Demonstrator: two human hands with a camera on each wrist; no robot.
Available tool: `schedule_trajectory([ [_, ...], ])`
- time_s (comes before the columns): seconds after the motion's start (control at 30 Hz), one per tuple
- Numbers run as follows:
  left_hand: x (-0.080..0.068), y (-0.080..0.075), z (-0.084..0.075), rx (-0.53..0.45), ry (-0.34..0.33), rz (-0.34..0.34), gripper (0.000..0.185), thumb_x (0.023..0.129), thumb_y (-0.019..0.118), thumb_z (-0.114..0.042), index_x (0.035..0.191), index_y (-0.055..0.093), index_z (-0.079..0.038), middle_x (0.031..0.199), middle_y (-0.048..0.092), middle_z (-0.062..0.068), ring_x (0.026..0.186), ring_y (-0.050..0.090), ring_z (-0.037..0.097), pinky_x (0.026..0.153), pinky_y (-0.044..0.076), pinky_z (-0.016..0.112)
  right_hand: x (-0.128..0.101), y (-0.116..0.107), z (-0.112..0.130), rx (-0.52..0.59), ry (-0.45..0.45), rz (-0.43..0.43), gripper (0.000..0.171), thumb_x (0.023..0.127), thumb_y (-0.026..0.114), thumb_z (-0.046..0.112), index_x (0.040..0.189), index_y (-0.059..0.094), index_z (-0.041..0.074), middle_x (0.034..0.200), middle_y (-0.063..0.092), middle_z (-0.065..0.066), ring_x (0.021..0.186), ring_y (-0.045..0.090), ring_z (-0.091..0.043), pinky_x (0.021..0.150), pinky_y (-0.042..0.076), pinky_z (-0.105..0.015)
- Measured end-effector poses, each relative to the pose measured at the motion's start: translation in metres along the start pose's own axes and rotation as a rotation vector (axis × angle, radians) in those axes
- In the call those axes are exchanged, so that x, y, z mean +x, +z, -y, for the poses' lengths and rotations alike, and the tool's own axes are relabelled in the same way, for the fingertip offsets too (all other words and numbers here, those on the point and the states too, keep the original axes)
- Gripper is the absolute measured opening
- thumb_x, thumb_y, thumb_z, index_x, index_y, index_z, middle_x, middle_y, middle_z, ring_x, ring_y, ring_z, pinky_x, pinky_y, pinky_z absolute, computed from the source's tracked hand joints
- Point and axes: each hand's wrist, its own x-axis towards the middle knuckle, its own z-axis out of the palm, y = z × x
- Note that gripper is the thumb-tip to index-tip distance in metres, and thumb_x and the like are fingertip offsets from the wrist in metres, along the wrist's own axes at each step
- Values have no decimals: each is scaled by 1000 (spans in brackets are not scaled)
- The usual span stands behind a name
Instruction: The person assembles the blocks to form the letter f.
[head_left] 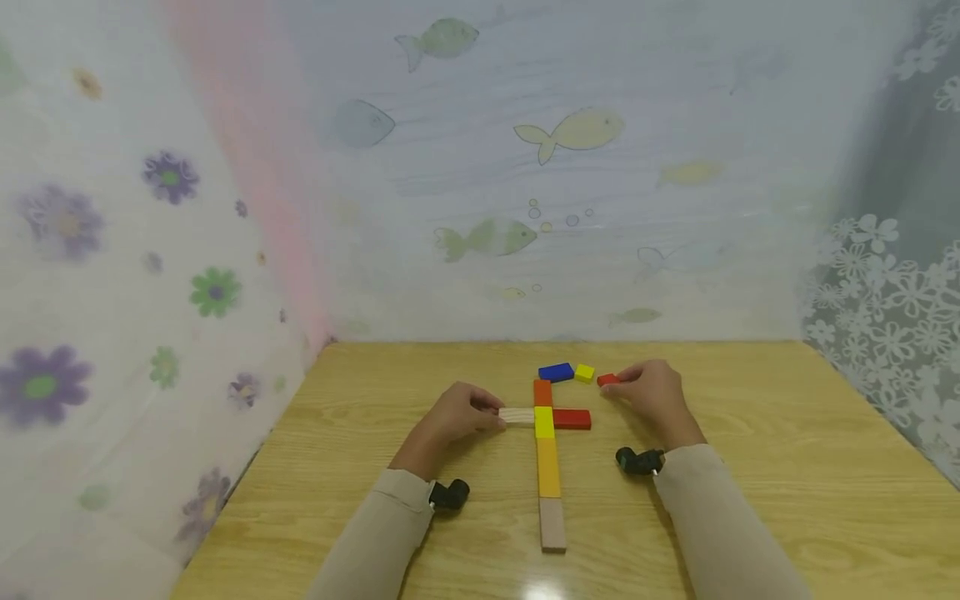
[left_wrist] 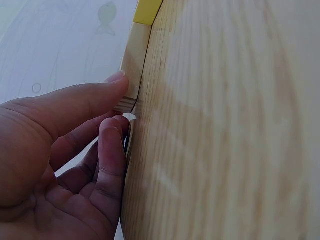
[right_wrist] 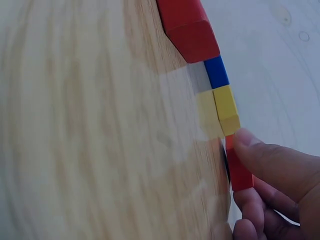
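Blocks on table, both hands engaged

Left hand pinching plain wooden block at its outer end, thumb on top, fingers curled beneath per left wrist view; block's inner end touching yellow block in the vertical line. Right hand pinching small red block, thumb on top, fingers curled under, just right of small yellow cube and blue block.

Vertical line running orange-red block, yellow block, orange block, pale wooden block nearest the body. Longer red block lying flat right of yellow block, touching it, mirroring the plain wooden one.

Risks, as judged: sideways push from left hand likely to shove yellow block out of line and carry longer red block along. Small red block close to yellow cube; careless slide could knock cube and blue block. Sleeve drag could skew the lower line.

Room: wooden table open to right and left of layout, far edge against fish-print curtain, left edge near flowered curtain, glossy surface so pieces likely to slide easily.
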Motion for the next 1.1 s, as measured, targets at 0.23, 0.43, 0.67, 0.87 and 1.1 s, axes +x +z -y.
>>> schedule_trajectory([
  [0.23, 3, -2, 2, 3, -2, -6, 31, 90, 83, -22, 119, 78, -12, 106, 70, 1, 94, 60, 19, 82, 54, 32, 6, 6, 1, -14, -10, -19, 51, 84, 87, 41, 115, 75, 2, 122, 70, -20, 116, 59, -40, 99, 50, -53],
  [0.43, 4, -1, 4, 4, 7, -7, 31, 90, 83, -21, 118, 78, -11, 105, 70, 2, 92, 61, 18, 81, 55, 31, 7, 9, 2, -26, -22, -28, 49, 84, 87, 40, 113, 76, 3, 119, 71, -19, 114, 60, -39, 98, 50, -53],
  [0.67, 4, -1, 5, -2, 17, -1, 31, 89, 84, -21, 118, 78, -11, 105, 70, 3, 92, 62, 18, 81, 56, 32, 4, 9, 6, -31, -25, -23, 50, 84, 87, 40, 115, 76, 3, 121, 71, -19, 116, 60, -40, 100, 50, -54],
  [0.87, 4, -1, 5, -2, 5, -1, 31, 90, 83, -21, 118, 78, -11, 104, 70, 3, 92, 61, 18, 81, 56, 31, 4, 9, 6, -29, -22, -16, 49, 84, 87, 39, 116, 76, 4, 121, 71, -19, 116, 59, -39, 99, 50, -52],
  [1.1, 5, 0, 4, -2, -1, -5, 30, 89, 84, -21, 117, 79, -11, 103, 70, 3, 91, 61, 18, 81, 55, 30, 4, 8, 6, -31, -29, -18, 50, 85, 86, 40, 116, 75, 3, 122, 71, -19, 117, 59, -39, 100, 50, -53],
])
